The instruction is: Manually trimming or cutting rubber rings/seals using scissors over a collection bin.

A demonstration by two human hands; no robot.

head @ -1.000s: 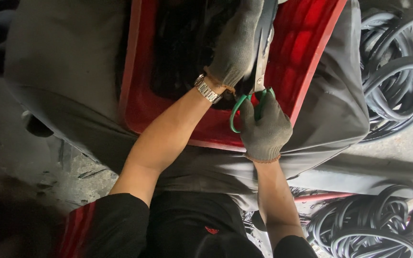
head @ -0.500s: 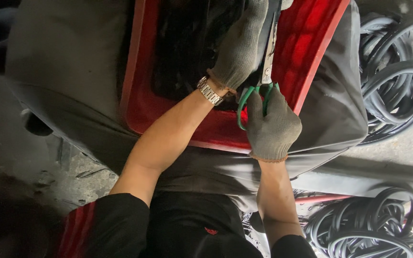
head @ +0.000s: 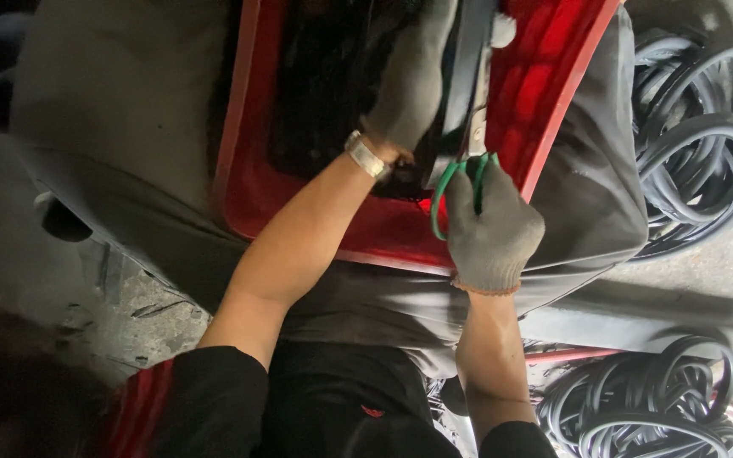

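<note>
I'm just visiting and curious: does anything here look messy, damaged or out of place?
Nothing looks damaged. The right hand works green-handled scissors on a dark strip held by the left hand over a red tray. Black rubber loops lie in loose, tangled heaps.

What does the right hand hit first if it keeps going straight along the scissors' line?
The right hand holds green-handled scissors pointing up the frame. Their blades already lie against the dark rubber strip that the left hand holds over the red tray. The strip comes first; depth beyond is unclear.

A rough workshop — stained concrete floor (head: pixel 120 297), heaps of black rubber loops (head: pixel 697 170), a red plastic crate (head: pixel 553 93).
</note>
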